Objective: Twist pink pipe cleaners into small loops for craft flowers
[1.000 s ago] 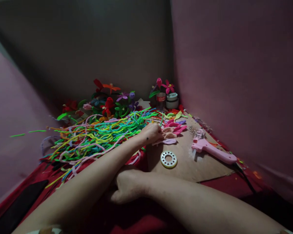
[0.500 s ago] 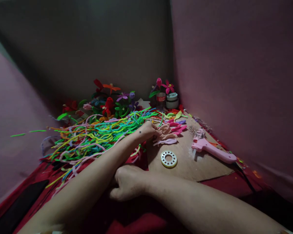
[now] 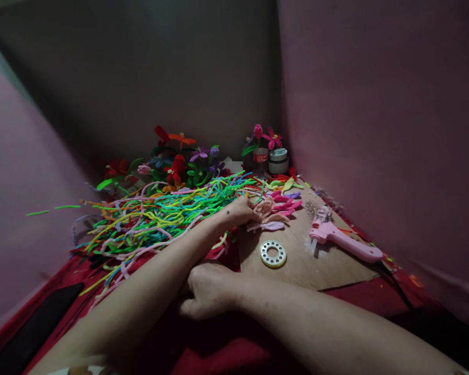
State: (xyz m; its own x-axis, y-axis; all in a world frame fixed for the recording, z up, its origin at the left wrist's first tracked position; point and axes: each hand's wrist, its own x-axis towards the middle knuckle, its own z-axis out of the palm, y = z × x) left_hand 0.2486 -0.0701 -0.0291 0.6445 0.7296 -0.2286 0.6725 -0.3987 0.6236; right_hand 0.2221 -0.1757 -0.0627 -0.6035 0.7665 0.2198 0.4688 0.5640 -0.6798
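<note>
My left hand (image 3: 243,210) reaches across to the edge of a brown board (image 3: 297,265). Its fingers are closed at a small pile of beige pipe-cleaner petals (image 3: 266,209), and the fingertips are partly hidden among them. Pink pipe-cleaner petals (image 3: 291,205) and a pale lilac one (image 3: 274,226) lie around that pile. Nearer to me, my right hand (image 3: 210,290) is curled into a fist beside and partly behind my left forearm. Whatever its fingers hold, if anything, is hidden. A round disc with holes (image 3: 273,254) lies on the board between the hands and a pink glue gun (image 3: 342,242).
A big tangle of coloured pipe cleaners (image 3: 160,216) spreads over the red cloth (image 3: 219,349) at left. Pipe-cleaner flowers (image 3: 175,169) stand behind it. A lidded jar (image 3: 278,161) is in the back corner. A black flat object (image 3: 35,330) lies front left.
The whole view has shifted slightly, so things sit a little further right. My left hand stays at the beige petals, and my right fist holds nearly the same pose.
</note>
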